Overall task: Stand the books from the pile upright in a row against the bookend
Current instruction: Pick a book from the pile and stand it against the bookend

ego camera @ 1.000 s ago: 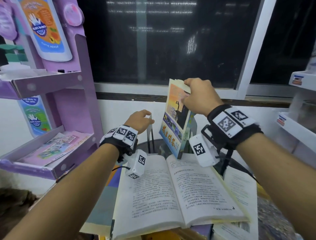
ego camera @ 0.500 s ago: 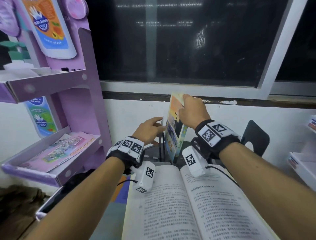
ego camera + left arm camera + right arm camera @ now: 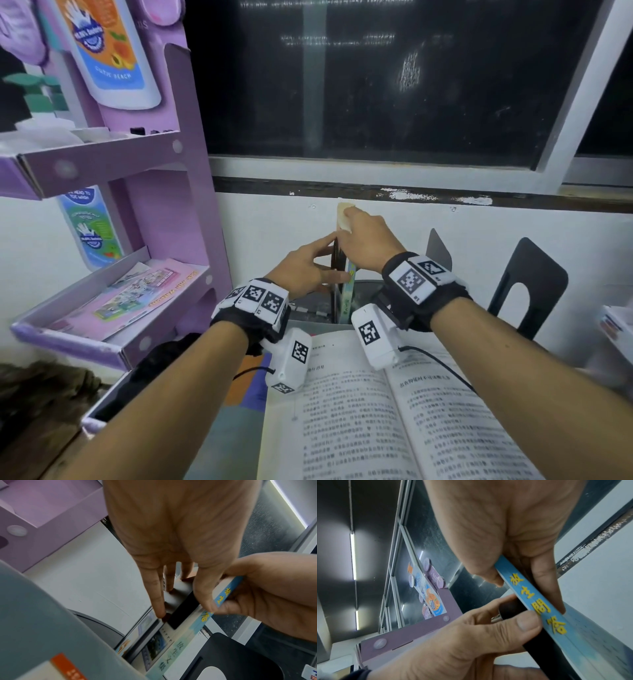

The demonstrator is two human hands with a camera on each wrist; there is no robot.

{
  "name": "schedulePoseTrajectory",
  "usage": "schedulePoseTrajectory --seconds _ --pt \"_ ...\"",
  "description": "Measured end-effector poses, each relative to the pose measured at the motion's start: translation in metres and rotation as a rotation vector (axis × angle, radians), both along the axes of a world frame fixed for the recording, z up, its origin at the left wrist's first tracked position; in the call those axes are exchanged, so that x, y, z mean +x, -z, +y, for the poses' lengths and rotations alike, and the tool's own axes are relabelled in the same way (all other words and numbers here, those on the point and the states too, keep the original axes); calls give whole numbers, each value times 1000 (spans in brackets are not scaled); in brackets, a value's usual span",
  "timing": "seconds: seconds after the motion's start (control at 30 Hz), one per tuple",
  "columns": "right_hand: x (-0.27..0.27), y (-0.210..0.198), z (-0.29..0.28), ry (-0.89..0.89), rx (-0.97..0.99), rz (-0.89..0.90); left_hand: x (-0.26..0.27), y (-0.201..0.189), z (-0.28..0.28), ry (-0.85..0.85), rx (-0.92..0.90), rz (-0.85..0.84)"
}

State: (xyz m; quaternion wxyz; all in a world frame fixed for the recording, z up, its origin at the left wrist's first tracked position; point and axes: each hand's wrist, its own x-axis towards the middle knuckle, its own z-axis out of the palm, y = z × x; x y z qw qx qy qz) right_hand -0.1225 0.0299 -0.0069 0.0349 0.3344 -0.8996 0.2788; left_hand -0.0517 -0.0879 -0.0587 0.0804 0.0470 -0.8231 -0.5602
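Your head view looks down over both forearms toward the window; both wrist views sit close, sharing the blue-spined book [image 3: 202,620].

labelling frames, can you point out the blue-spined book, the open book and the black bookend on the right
blue-spined book [image 3: 537,601]: right wrist view, on its spine with yellow lettering
open book [image 3: 342,411]: head view, on its left printed page
black bookend [image 3: 544,270]: head view, on its upright plate above the cutout

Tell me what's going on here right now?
A person is standing a thin book upright at the back of the desk. The right hand grips its top edge; the left hand has fingers on a black bookend beside it. An open book lies flat in front. Another bookend stands to the right.
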Motion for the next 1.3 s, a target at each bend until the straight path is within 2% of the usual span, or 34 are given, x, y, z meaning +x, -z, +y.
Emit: schedulePoseTrajectory --seconds 0.27,0.7,1.13,1.3 --pt "3 6 4 -48 28 -124 -4 7 -5 35 51 17" --pt "11 2 11 -172 -162 -573 0 11 -17 51 -54 36" --pt "5 6 5 -151 -268 -625 -5 18 -22 78 -35 91" --pt "8 11 5 -146 -287 -609 -2 18 -21 78 -74 44"
